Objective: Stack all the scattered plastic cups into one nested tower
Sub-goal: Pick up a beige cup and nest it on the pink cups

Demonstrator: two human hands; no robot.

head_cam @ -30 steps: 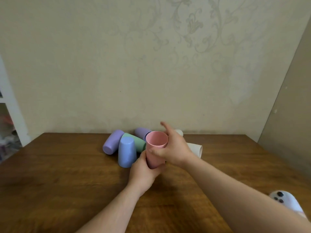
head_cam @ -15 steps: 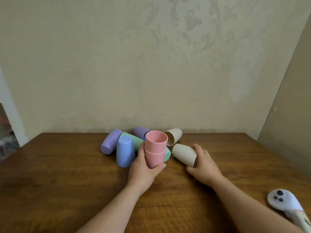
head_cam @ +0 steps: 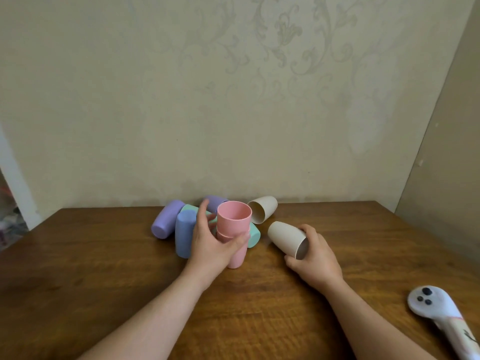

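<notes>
Two pink cups (head_cam: 233, 219) stand nested and upright at the table's middle, with my left hand (head_cam: 210, 242) wrapped around the lower one. My right hand (head_cam: 315, 255) grips a beige cup (head_cam: 285, 236) lying on its side just to the right, its mouth facing me. A second beige cup (head_cam: 262, 209) lies on its side behind it. Left of the pink stack are an upside-down blue cup (head_cam: 183, 233), a purple cup (head_cam: 167, 222) on its side, a green cup (head_cam: 253, 236) partly hidden behind the stack, and another purple cup (head_cam: 214, 202) at the back.
The wooden table (head_cam: 104, 281) ends at a patterned wall just behind the cups. A white handheld controller (head_cam: 436, 311) with dark buttons lies at the front right. A beige panel stands past the right edge.
My right hand left the top pink cup, moved right and took hold of the lying beige cup, lifting its closed end. My left hand stayed on the pink stack.
</notes>
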